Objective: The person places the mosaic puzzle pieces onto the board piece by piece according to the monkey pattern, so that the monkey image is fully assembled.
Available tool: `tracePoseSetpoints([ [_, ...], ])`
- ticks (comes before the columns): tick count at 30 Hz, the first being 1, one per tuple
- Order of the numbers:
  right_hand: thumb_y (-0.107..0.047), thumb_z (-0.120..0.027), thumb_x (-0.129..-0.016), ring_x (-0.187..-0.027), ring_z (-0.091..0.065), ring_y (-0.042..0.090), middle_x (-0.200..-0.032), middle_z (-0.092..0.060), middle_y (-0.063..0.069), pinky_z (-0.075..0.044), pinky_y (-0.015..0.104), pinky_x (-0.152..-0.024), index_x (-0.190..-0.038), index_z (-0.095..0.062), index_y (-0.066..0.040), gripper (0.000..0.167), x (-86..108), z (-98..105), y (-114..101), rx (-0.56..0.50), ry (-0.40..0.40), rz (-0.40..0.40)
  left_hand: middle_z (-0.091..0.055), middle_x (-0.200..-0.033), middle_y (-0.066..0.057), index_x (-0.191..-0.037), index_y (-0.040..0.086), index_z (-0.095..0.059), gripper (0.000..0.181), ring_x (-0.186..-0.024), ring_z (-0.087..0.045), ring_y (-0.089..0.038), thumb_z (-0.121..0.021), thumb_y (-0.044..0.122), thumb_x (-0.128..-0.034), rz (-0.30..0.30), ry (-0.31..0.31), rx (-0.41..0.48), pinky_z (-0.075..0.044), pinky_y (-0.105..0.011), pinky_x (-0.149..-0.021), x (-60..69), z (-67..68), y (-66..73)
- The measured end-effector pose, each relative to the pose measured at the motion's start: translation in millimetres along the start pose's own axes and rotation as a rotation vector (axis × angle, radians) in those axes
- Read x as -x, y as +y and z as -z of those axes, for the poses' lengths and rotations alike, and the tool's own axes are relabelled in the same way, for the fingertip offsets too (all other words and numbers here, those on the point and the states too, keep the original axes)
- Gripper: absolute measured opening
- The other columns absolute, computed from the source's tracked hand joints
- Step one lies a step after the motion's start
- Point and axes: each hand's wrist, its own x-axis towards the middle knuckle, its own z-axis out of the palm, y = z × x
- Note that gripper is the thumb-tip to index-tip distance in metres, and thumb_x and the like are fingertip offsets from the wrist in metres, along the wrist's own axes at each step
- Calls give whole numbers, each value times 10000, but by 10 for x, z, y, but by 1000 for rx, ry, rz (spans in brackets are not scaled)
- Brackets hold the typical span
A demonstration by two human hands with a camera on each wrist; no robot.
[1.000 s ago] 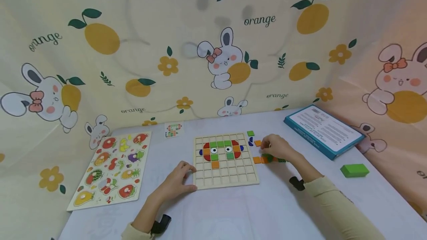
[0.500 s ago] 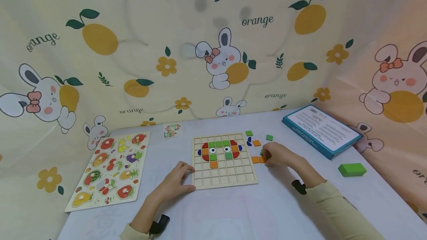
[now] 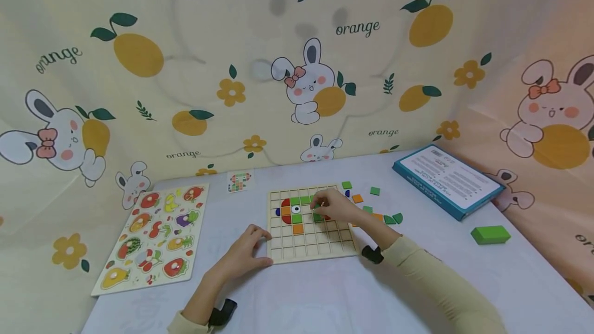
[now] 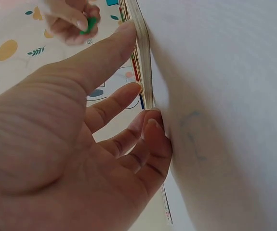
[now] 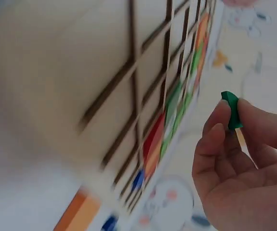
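A wooden grid board (image 3: pixel 287 252) lies mid-table, with red, green, orange and blue tiles and round eye pieces set in its cells. My left hand (image 3: pixel 243 251) rests at its left edge; in the left wrist view the thumb and fingertips touch the board's side. Over the upper right of the grid, my right hand (image 3: pixel 336 205) pinches a small green tile (image 5: pixel 231 109) between thumb and fingers, raised off the board. One edge of that tile looks curved. The hand hides the right eye piece and some tiles beneath it.
Loose tiles lie right of the board, among them a green square (image 3: pixel 375 190), an orange square (image 3: pixel 357 198) and a green quarter-round (image 3: pixel 397 218). A picture card (image 3: pixel 239 181) is behind. A fruit puzzle (image 3: pixel 104 288) lies left; a blue box (image 3: pixel 450 179) and green block (image 3: pixel 490 235) stand right.
My right hand first shifts among the loose tiles, leaving a green square farther back, then moves left over the board with a green tile pinched. My left hand stays at the board's edge.
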Motion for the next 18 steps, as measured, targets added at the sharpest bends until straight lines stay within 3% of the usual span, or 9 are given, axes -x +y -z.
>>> tracePoseSetpoints([
  [6,45,-737,-848,-700,-572,125,-792,-675,36,-489,260,-679,-862,-700,2,58,-226,-336,-144,-51,39,-50,-487,-1170,-37,-1228,112,-589,514,-963,-473,-179,-841,277,-812,-1,-7,9,-440,-321,-790,2,8,5],
  [10,70,-722,-849,-720,-570,131,-801,-662,39,-503,248,-658,-865,-705,17,58,-305,-501,-217,-61,18,-58,-484,-1166,-40,-1229,105,-587,511,-955,-469,-175,-835,279,-818,-16,-12,14,-431,-314,-781,4,17,1],
  [18,54,-731,-852,-755,-565,125,-821,-666,15,-488,239,-682,-879,-732,-41,99,-386,-648,-296,115,-58,-23,-486,-1173,-41,-1232,97,-584,499,-958,-475,-177,-828,261,-829,-29,-10,31,-432,-319,-786,9,28,-9],
])
